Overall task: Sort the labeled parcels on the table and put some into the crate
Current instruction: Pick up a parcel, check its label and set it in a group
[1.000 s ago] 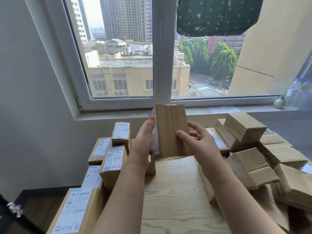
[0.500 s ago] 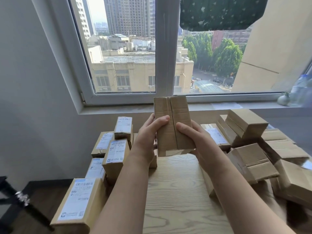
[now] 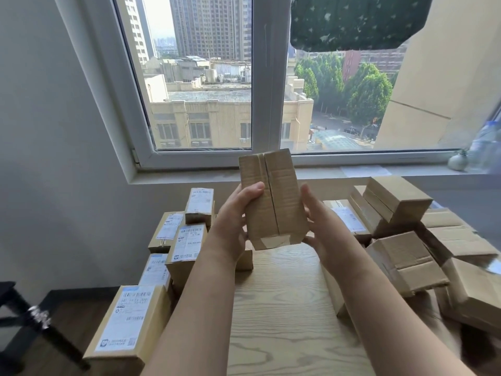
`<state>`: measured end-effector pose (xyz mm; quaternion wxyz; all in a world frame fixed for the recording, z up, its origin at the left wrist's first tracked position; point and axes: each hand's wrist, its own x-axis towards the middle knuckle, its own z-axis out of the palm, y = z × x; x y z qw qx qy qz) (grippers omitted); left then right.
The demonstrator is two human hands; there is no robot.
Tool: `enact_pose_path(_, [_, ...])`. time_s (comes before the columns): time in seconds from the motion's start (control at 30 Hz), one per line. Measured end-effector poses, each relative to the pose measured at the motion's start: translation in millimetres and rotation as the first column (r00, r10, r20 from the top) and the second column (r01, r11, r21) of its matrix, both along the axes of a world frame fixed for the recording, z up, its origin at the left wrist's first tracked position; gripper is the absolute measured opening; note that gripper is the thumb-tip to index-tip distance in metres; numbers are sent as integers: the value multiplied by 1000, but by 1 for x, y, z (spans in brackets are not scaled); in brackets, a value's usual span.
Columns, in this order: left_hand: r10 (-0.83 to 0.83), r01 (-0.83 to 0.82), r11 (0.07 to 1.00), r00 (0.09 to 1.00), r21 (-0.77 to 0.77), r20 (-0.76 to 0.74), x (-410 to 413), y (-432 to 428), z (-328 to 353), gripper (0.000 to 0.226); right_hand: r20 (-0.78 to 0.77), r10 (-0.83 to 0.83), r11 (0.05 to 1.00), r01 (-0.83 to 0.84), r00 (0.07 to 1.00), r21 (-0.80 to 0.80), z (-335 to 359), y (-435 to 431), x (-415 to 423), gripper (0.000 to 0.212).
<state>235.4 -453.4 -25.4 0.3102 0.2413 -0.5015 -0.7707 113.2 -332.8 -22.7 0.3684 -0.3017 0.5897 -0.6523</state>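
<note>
Head view
Parcel: the small cardboard parcel stands upright, raised above the bench, seam face toward you; no label shows.
Left grip: the left grip is clamped on the left edge, thumb across the front.
Right grip: the right grip is closed on the right edge and lower corner.
Handling: expect it to be light and stiff, with slick tape. Hold it by the long edges, not the seam.
Position: the parcel sits between both grips, its upper half projecting above them.
Crate: not in view.
</note>
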Motion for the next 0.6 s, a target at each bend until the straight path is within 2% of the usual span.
enact_pose_path(0.07, [-4,7,999,998,46,-61,0,-3,-1,47,98,-69,997,67,993,30,0,-2,-4,50])
enact_pose_path(0.13, [-38,52,993,990,104,-133,1,0,1,33,139,-61,996,52,988,72,-1,-4,-7,38])
enact_pose_path(0.2, [-46,69,988,985,136,-166,1,2,2,28,170,-84,994,72,982,78,-4,-6,-8,32])
enact_pose_path(0.3, [36,-26,994,996,110,-84,-1,0,0,25,124,-146,989,142,982,41,-6,-6,-11,31])
enact_pose_path(0.43, [209,-205,977,974,-53,91,-4,-1,-2,32,-10,-190,982,190,982,8,-9,-1,-12,34])
enact_pose_path(0.5, [181,-168,980,976,-110,123,-4,5,3,28,-55,-192,981,193,980,7,-9,-2,-9,33])
enact_pose_path(0.6, [104,-96,992,989,-80,102,-7,11,9,41,-78,-188,982,188,979,-10,-9,-4,-4,46])
